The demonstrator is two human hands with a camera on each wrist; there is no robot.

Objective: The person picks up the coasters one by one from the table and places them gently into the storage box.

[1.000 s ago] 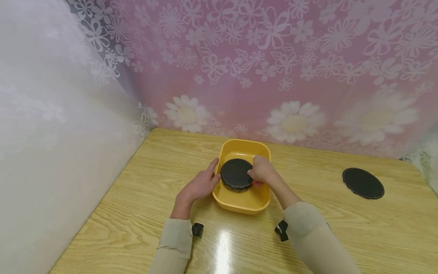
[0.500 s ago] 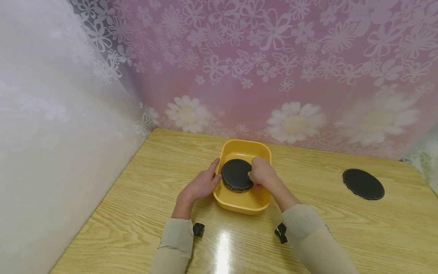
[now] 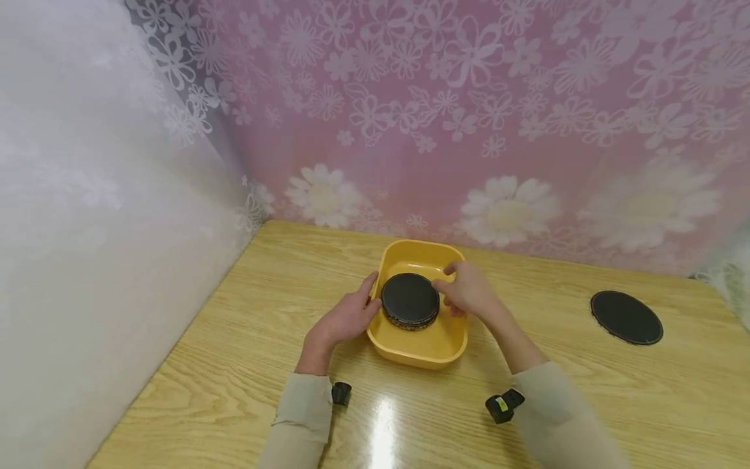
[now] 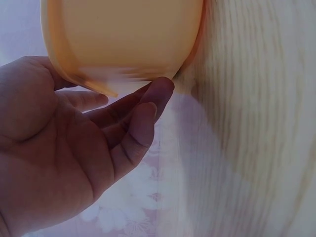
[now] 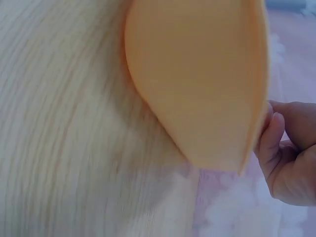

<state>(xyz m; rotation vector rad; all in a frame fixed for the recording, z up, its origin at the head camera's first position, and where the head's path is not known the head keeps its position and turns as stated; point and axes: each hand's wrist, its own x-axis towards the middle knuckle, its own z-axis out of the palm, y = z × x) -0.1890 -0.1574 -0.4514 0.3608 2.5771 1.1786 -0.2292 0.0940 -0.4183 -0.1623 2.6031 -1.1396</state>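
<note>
A yellow plastic tub (image 3: pixel 417 359) stands on the wooden table with a short stack of round black discs (image 3: pixel 410 299) inside, flat against its left part. My left hand (image 3: pixel 346 317) holds the tub's left wall, thumb at the rim. In the left wrist view, the left hand's fingers (image 4: pixel 140 131) lie along the outside of the tub (image 4: pixel 128 34). Over the right rim reaches my right hand (image 3: pixel 473 291), its fingers loosely bent and spread, fingertips right at the stack's edge. The right wrist view shows the right hand (image 5: pixel 294 153) partly behind the tub's wall.
A single round black disc (image 3: pixel 626 317) lies flat on the table (image 3: pixel 556 391) to the right. A floral curtain (image 3: pixel 375 163) hangs behind the table's far edge, and a pale wall covering (image 3: pixel 117 260) borders the left side.
My right hand has let go of the disc stack's right edge, drawn slightly right and loosened its fingers. The stack and the left hand stay where they were in the tub.
</note>
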